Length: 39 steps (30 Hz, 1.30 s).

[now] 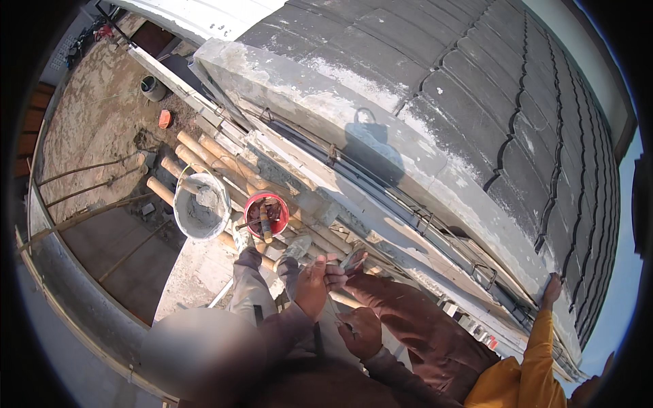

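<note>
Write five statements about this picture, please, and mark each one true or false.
1. The white bucket stands left of the red bucket. True.
2. The red bucket is empty. False: a tool lies in it.
3. A co-worker's hand is at the edge of the roof. True.
4. The roof is bright red. False: it is dark grey.
5. The right hand is near the left hand. True.
</note>
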### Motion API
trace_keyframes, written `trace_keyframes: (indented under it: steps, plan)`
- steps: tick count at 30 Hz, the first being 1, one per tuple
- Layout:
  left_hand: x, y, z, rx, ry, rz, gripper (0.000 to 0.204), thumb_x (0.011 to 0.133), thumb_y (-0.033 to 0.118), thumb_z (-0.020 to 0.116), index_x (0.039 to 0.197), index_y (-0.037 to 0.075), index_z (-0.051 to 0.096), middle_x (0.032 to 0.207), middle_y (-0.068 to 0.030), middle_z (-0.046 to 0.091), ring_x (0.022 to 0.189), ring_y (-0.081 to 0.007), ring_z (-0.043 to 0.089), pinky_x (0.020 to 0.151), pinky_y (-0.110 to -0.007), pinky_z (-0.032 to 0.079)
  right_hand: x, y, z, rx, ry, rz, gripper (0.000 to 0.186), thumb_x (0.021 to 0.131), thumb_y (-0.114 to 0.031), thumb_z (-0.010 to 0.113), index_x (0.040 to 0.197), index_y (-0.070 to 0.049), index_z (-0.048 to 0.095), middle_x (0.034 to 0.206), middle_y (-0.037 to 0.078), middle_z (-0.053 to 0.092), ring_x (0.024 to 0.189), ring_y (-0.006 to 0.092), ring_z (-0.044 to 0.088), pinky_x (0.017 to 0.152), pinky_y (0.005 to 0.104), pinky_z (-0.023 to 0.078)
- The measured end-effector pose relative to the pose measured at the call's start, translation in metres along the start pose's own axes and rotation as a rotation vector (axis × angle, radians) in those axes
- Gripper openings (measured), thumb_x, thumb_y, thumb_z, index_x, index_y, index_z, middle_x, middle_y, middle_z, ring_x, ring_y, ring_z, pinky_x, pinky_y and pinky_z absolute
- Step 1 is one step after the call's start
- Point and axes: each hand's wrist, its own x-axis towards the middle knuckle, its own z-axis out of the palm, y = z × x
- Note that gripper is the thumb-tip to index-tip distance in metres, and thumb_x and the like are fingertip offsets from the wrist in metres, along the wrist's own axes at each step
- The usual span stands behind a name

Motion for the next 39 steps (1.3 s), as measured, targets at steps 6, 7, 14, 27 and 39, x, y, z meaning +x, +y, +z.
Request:
trace_keyframes:
  steps: [6,7,14,27,39]
  plan:
    - [-0.054,0.079,0.057,0.273,-0.183,0.362,0.04,0.108,0.038,0.046,0.131,0.006,0.055,0.064,0.0085,0.029,0.05,-0.0018,0.026,0.045,-0.021,0.025,-0.049,-0.006,-0.044,0.087,0.184,0.069,0.03,0.092,-0.03,0.067,0.108,-0.005,0.071,0.094,0.011,0.065,0.089,0.0294,0.064,0.083,0.0414,0.051]
    - [-0.062,0.096,0.07,0.271,-0.174,0.441,0.043,0.108,0.036,0.046,0.138,0.005,0.051,0.065,0.0083,0.027,0.051,-0.0008,0.024,0.045,-0.019,0.024,-0.05,0.002,-0.052,0.06,0.196,0.081,0.033,0.092,-0.032,0.065,0.11,-0.004,0.07,0.098,0.012,0.064,0.094,0.0298,0.063,0.085,0.0422,0.05]
    - [-0.067,0.109,0.192,1.048,-0.332,0.904,0.048,0.107,0.035,0.047,0.142,0.002,0.049,0.071,0.0078,0.039,0.057,-0.0008,0.036,0.048,-0.019,0.03,-0.191,0.045,0.022,0.421,0.72,0.966,0.061,0.089,-0.049,0.065,0.126,-0.002,0.06,0.124,0.019,0.062,0.117,0.039,0.059,0.102,0.0467,0.045]
    - [-0.024,0.014,0.278,1.738,-0.757,0.846,0.046,0.107,0.031,0.046,0.144,0.003,0.045,0.083,0.0024,0.048,0.063,-0.0031,0.042,0.057,-0.02,0.036,-0.263,0.119,0.394,1.454,1.62,2.091,0.061,0.098,-0.057,0.052,0.099,0.001,0.07,0.088,0.012,0.072,0.073,0.0244,0.068,0.068,0.042,0.053]
    - [0.044,-0.013,0.245,2.11,-1.032,0.588,0.045,0.108,0.027,0.045,0.146,0.004,0.042,0.094,-0.0026,0.056,0.07,-0.0053,0.048,0.065,-0.02,0.041,-0.277,0.09,0.323,1.331,1.83,2.324,0.076,0.09,-0.063,0.06,0.123,0.005,0.065,0.121,0.026,0.067,0.117,0.0396,0.062,0.103,0.0427,0.046]
